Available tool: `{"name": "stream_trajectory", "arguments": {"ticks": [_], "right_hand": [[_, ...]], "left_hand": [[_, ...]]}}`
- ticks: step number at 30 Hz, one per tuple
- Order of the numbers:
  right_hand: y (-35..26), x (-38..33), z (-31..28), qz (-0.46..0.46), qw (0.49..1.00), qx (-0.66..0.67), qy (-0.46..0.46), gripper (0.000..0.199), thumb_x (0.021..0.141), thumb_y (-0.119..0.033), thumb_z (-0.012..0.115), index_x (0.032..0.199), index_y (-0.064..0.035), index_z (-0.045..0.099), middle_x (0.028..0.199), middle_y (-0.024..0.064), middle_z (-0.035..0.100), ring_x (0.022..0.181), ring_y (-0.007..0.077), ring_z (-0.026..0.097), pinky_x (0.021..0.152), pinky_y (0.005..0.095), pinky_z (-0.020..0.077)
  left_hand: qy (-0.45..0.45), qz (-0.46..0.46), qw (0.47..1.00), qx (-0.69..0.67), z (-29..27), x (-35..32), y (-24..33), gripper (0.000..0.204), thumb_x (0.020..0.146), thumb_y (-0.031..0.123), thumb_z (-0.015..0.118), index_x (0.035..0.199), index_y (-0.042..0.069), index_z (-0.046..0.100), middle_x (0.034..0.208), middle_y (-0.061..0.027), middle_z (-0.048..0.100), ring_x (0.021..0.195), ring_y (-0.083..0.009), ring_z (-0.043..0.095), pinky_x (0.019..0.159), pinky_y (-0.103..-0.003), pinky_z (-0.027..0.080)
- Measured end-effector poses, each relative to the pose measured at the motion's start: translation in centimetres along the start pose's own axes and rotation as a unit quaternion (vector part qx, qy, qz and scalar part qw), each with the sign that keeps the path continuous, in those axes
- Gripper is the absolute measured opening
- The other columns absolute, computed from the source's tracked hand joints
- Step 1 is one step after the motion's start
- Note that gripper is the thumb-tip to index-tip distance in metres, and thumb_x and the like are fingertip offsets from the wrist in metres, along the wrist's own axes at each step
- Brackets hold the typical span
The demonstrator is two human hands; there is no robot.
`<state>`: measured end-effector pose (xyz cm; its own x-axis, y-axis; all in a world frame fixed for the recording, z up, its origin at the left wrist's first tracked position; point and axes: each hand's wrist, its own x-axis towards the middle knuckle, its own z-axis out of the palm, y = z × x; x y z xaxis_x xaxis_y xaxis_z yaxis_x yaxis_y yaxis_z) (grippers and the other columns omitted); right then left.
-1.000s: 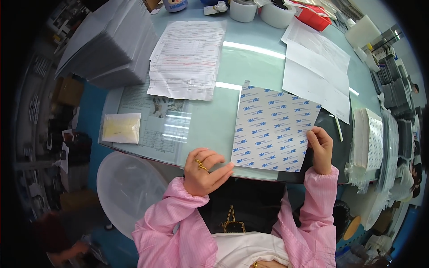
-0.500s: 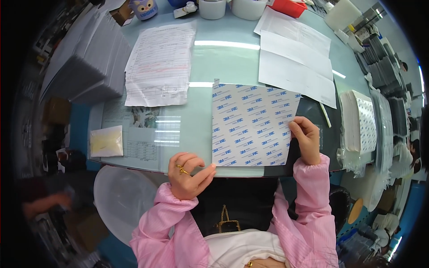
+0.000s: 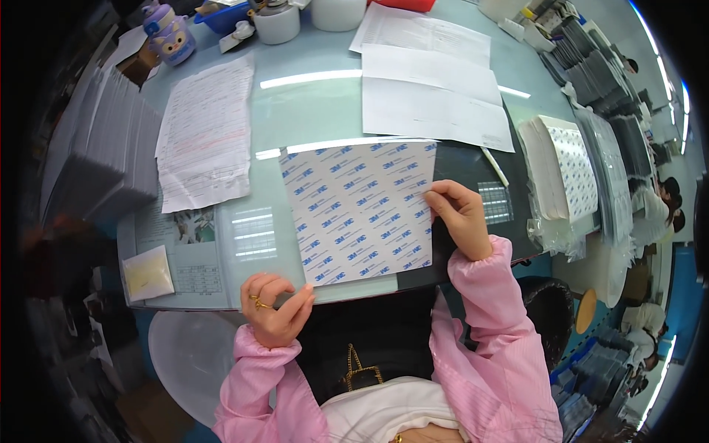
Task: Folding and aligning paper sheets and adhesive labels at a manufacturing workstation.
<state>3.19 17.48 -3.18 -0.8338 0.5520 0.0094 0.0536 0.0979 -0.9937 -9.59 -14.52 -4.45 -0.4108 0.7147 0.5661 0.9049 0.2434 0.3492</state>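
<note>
Right hand (image 3: 459,220) was seen pinching the right edge of the white adhesive sheet (image 3: 360,210), thumb on top, fingers curled over the edge; grip closed on the sheet. Left hand (image 3: 275,306) was held at the near table edge, just below the sheet's lower left corner, fingers loosely curled, nothing gripped; fingertips were close to the corner, but contact could not be confirmed. Gold rings were noted on that hand.

Sheet was laid flat on the glass-topped table (image 3: 317,111), partly over a dark mat (image 3: 473,170), printed with a repeating blue pattern.

Change against the two earlier frames: the sheet's place in the picture was shifted left and toward the middle, and the cluttered far side of the table was brought more into view. Much of that was likely head movement, since the papers shifted with it. Hand positions relative to the sheet were kept nearly the same: right on the right edge, left off the lower left corner. Judged: sheet was being held steady, not lifted; no peel was visible at any corner.

Nearby: printed papers (image 3: 207,133) to the left, blank white sheets (image 3: 432,88) beyond, a stack of similar adhesive sheets (image 3: 565,173) to the right, a small yellowish bag (image 3: 148,273) at the near left.
</note>
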Motion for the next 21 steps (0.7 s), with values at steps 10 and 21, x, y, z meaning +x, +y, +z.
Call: {"name": "stream_trajectory", "arguments": {"ticks": [10,21], "right_hand": [[0.20,-0.21,-0.31,-0.006,1.000,0.013,-0.001,0.013,0.096,-0.004,0.063,0.105,0.0049,0.066,0.085,0.0045,0.067,0.072,0.0083,0.059,0.066,0.0217,0.0496],[0.02,-0.04,0.00,0.003,1.000,0.009,-0.001,0.012,0.095,-0.003,0.064,0.103,0.0053,0.067,0.084,0.0042,0.067,0.071,0.0090,0.059,0.066,0.0220,0.0495]], "left_hand": [[-0.016,0.003,1.000,-0.014,-0.06,0.07,0.45,0.027,0.067,0.007,0.081,0.093,0.013,0.075,0.092,-0.0042,0.054,0.089,-0.0264,0.054,0.081,-0.042,0.046],[-0.003,0.003,1.000,0.010,0.12,0.01,0.45,0.027,0.066,0.004,0.078,0.090,0.014,0.074,0.091,-0.0037,0.053,0.089,-0.0264,0.054,0.081,-0.042,0.045]]}}
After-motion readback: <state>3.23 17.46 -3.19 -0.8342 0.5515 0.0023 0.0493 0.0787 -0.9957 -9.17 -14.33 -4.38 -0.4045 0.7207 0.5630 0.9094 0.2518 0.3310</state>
